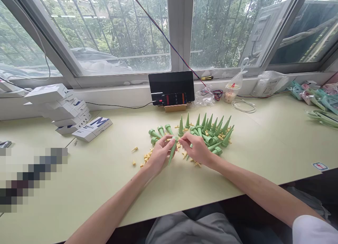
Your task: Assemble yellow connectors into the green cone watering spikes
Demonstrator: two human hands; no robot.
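Observation:
My left hand [158, 153] is closed around a green plastic spike [171, 156], its wide capped end up and its point slanting down toward me. Close beside that cap, my right hand [196, 148] has thumb and forefinger pinched together; whatever lies between them is too small to make out. Several loose green spikes [160, 131] lie just beyond my left hand. Behind my right hand is a crowded group of green spikes [208, 139], many standing point up with small yellow valve-like pieces at their bases. More small yellow pieces [146, 156] are scattered left of my left hand.
A phone [174, 99] leans against a dark screen [171, 83] at the back of the table [105, 187]. White boxes [92, 129] are stacked at left. A bagged cup [231, 92], a coiled cable [243, 106] and wrapped colored items [317, 96] lie toward the right.

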